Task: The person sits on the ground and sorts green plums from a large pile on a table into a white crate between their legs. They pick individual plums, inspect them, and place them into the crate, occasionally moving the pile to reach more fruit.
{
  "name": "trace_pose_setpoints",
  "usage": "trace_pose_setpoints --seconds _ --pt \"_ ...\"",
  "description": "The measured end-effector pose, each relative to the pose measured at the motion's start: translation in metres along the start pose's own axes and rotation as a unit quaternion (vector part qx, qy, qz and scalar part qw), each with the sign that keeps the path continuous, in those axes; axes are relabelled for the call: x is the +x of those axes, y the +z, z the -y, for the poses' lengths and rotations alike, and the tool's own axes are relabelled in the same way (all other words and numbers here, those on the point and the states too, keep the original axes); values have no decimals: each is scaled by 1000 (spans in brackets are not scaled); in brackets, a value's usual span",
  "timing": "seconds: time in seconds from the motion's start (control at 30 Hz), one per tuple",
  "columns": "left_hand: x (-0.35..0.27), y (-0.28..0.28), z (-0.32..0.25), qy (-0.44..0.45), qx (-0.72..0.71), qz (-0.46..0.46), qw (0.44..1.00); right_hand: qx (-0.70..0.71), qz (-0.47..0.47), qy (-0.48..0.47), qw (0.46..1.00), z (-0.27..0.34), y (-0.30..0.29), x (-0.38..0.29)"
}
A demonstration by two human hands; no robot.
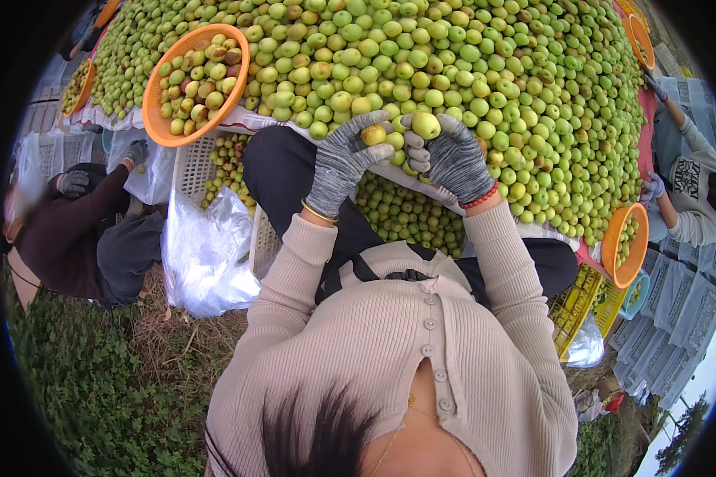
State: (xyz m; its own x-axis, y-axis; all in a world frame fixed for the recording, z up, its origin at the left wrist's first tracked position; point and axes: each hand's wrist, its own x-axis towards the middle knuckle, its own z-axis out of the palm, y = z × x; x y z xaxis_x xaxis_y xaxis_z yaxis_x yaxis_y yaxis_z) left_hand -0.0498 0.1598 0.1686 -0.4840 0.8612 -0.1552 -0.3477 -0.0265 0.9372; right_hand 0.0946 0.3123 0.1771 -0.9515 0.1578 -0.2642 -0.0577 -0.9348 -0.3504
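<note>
My left hand [347, 161], in a grey knit glove, grips a yellow-green fruit with a brownish patch [373, 135] between thumb and fingers. Close beside it, my right hand [451, 154], gloved alike, holds a yellowish fruit [426, 126] at its fingertips. Both hands are at the near edge of a large heap of green, apple-like fruits [417, 58]. Beneath them, between my knees, more fruits [414, 216] lie lower down; their container is mostly hidden.
An orange basket [149, 107] of browned fruits stands left on the heap's edge, above a white plastic crate [192, 164] and clear plastic bags [212, 256]. Another orange basket [639, 244] and yellow crates [576, 304] are at right. One person [71, 232] sits left, another [695, 179] right.
</note>
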Motion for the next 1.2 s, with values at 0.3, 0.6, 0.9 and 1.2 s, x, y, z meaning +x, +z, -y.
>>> trace_pose_setpoints --seconds 0.3,0.6,0.9,1.2 --pt "-5 1 13 -142 -437 81 885 -371 -163 -173 898 -14 17 -22" --pt "-19 23 8 -140 -165 126 968 -686 -143 -210 682 -13 42 -35" --pt "-16 21 20 -112 -265 110 951 -504 -101 -169 841 -38 -1 -51" --pt "-24 77 18 198 290 260 900 -165 -65 -163 971 -73 -36 -81"
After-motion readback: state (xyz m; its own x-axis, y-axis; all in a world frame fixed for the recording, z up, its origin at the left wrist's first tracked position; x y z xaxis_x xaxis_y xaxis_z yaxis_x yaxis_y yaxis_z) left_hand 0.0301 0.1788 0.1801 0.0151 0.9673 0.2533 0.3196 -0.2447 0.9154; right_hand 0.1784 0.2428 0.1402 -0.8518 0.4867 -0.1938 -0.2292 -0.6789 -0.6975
